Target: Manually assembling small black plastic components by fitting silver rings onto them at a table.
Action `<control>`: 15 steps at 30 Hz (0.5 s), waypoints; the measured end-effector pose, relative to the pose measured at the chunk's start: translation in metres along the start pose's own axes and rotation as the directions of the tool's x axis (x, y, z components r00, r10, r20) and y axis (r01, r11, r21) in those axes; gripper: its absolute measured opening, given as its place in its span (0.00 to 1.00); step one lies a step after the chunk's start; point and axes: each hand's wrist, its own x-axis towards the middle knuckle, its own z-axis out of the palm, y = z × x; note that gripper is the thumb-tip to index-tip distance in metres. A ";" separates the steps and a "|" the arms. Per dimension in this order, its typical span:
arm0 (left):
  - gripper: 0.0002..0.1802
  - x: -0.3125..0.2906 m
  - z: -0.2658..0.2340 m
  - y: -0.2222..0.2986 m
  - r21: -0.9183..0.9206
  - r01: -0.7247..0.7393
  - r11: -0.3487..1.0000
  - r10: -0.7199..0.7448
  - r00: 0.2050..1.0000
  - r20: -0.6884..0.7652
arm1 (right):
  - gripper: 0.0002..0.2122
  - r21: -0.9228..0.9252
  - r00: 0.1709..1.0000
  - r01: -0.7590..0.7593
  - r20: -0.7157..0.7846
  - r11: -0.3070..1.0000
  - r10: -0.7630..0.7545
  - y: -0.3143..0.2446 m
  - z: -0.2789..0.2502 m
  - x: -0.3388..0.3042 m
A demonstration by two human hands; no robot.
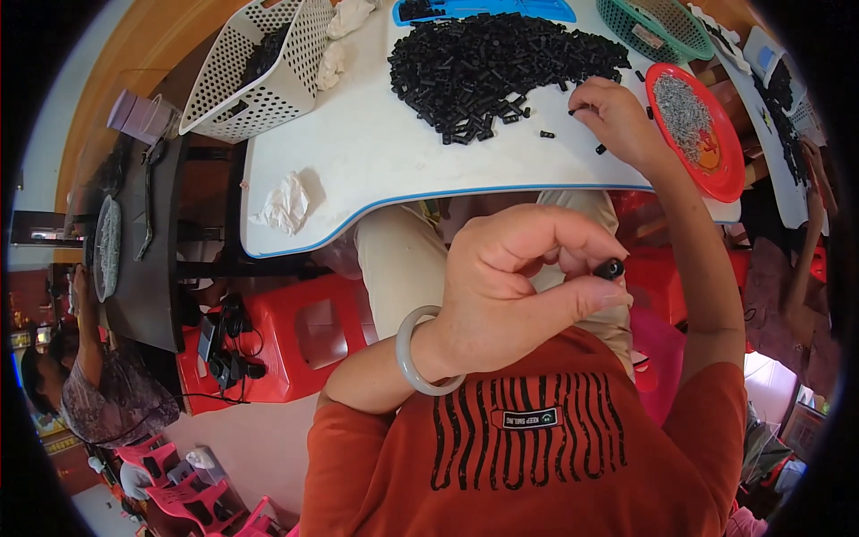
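Observation:
My left hand [510,291], with a pale bangle on its wrist, is raised above my lap. Thumb and forefinger pinch a small black cylindrical piece [610,268], whose round end with a hole shows. Over the right part of the white table, my right hand [624,123] has its fingertips pressed together. A tiny dark bit shows at those tips, too small to name. Left of that hand spreads a large heap of small black plastic pieces [492,67]. A red plate [732,148] of small silvery metal parts [682,112] stands just right of it.
A white perforated basket [268,106] holding black pieces stands at the table's left, near crumpled tissue [284,204]. At the back are a blue tray [537,11] and a green basket [617,27]. Red stools [268,313] stand below. Other people work at both sides.

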 end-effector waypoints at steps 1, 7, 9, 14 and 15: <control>0.15 0.000 0.000 -0.001 0.006 -0.038 0.999 0.038 0.999 0.009 | 0.06 0.037 0.999 -0.038 0.017 0.999 0.038 -0.001 0.000 0.001; 0.14 0.002 0.000 -0.004 -0.012 -0.038 0.999 0.037 0.999 -0.015 | 0.04 0.187 0.996 -0.086 -0.011 0.979 0.089 -0.011 -0.005 -0.004; 0.14 0.002 0.000 -0.003 -0.043 -0.010 0.999 0.009 0.999 -0.032 | 0.03 0.426 0.988 -0.142 0.003 0.894 0.155 -0.023 -0.013 -0.010; 0.13 0.002 0.001 -0.004 -0.064 0.033 0.997 -0.038 0.996 -0.078 | 0.02 0.812 0.984 -0.149 0.064 0.565 0.167 -0.081 -0.044 -0.028; 0.13 0.003 0.001 -0.005 -0.062 0.036 0.997 -0.041 0.996 -0.076 | 0.03 0.865 0.991 -0.109 0.059 0.489 0.118 -0.092 -0.048 -0.032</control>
